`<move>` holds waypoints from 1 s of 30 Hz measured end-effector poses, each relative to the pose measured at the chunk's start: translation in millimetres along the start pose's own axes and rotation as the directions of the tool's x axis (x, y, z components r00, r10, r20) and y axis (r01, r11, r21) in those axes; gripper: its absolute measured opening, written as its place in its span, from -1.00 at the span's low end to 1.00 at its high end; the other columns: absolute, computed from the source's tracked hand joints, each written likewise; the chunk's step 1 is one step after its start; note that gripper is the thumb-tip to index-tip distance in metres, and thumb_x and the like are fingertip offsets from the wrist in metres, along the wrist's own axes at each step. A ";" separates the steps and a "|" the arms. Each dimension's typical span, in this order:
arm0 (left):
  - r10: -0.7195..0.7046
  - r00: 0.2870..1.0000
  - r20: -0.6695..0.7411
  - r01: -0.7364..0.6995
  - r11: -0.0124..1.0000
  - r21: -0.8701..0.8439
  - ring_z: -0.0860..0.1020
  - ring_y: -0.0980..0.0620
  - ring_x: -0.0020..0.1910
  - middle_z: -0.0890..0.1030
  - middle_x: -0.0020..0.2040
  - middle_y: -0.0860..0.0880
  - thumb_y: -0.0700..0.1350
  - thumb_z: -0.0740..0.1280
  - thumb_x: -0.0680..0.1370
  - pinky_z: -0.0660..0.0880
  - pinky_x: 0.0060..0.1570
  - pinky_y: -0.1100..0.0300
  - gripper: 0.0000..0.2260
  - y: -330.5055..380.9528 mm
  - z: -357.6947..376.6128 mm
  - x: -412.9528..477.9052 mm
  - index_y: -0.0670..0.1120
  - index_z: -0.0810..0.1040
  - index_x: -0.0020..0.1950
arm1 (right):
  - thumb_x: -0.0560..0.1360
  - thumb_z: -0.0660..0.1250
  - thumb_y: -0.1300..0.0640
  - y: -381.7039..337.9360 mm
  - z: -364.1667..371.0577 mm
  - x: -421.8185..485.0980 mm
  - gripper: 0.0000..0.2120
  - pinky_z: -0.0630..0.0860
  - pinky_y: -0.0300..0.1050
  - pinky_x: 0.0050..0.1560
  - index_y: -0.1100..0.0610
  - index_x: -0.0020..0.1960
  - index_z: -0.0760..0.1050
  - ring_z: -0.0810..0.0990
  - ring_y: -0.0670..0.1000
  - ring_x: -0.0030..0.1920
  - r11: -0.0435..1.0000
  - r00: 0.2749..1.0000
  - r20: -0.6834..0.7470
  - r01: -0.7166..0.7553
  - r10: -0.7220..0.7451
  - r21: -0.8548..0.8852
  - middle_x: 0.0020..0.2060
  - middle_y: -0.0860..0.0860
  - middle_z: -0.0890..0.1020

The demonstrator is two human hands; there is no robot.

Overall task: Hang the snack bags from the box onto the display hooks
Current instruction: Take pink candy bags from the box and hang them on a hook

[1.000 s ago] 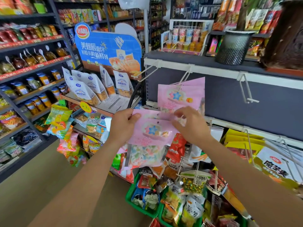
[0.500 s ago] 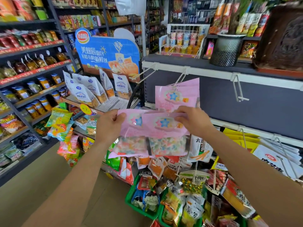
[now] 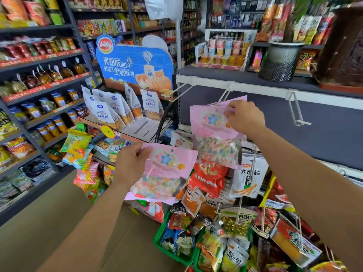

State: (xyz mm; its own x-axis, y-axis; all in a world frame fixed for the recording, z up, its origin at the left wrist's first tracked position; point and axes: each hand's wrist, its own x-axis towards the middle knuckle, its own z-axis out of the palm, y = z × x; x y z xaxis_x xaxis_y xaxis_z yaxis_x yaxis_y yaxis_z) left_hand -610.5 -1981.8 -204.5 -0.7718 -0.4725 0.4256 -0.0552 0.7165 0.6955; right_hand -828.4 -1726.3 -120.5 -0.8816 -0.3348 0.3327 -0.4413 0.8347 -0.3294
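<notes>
Upper bag (image 3: 211,124) at hook (image 3: 224,95); lower bag (image 3: 169,167) left-below it; basket (image 3: 158,239) beneath; display stand (image 3: 133,63) left.

pink bag (image 3: 213,122) at hook (image 3: 224,96), 2nd bag (image 3: 167,163) lower-left

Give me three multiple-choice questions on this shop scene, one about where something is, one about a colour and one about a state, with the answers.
1. Where is the upper candy bag, held by the right hand? A. In a green basket. B. Up at the white display hook. C. On the floor.
2. What colour is the top of the lower candy bag? A. Pink. B. Black. C. Green.
3. What is the left hand doing? A. Hanging empty. B. Resting on a shelf. C. Gripping the lower candy bag's corner.
Answers: 1 B, its top sits at the hook below the grey shelf; 2 A, the printed panel is pink; 3 C, thumb and fingers pinch that corner.
</notes>
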 end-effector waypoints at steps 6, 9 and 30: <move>0.020 1.000 0.003 -0.020 1.000 -0.009 0.23 0.08 -0.46 0.26 -0.47 0.02 -0.17 0.33 0.59 0.13 -0.43 0.16 -0.65 7.0 9.9 10.4 -0.13 0.34 -0.38 | 0.57 0.24 0.05 -1.5 4.8 1.0 -0.85 0.41 -0.07 -0.19 0.07 -0.02 0.55 0.52 0.20 -0.16 0.999 0.999 0.041 0.001 0.001 -0.052 -0.12 0.11 0.61; 0.012 1.000 0.000 -0.012 1.000 -0.011 0.21 0.09 -0.48 0.25 -0.49 0.02 -0.17 0.34 0.58 0.10 -0.46 0.22 -0.67 10.9 14.9 14.9 -0.21 0.39 -0.36 | 0.58 0.24 0.04 1.9 7.4 2.0 -0.86 0.42 -0.07 -0.17 0.04 0.02 0.56 0.52 0.19 -0.16 0.998 0.999 0.039 -0.005 0.008 -0.069 -0.13 0.08 0.59; -0.024 0.998 0.060 0.032 0.991 -0.130 0.29 0.08 -0.45 0.37 -0.50 0.07 -0.13 0.34 0.58 0.21 -0.40 0.13 -0.64 32.9 39.5 17.5 0.00 0.36 -0.40 | 0.50 0.36 0.08 15.3 35.7 -39.3 -0.68 0.54 0.14 -0.04 0.13 0.23 0.50 0.48 0.24 0.13 0.998 0.952 -0.303 0.043 -0.054 -0.042 0.14 0.14 0.52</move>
State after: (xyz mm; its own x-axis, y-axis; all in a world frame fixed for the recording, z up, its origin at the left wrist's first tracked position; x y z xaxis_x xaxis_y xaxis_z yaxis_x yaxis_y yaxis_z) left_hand -650.9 -1946.1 -197.0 -0.8068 -0.4579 0.3733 0.0034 0.6282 0.7780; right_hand -806.5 -1715.9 -170.2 -0.7644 -0.2313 0.6019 -0.4714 0.8373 -0.2769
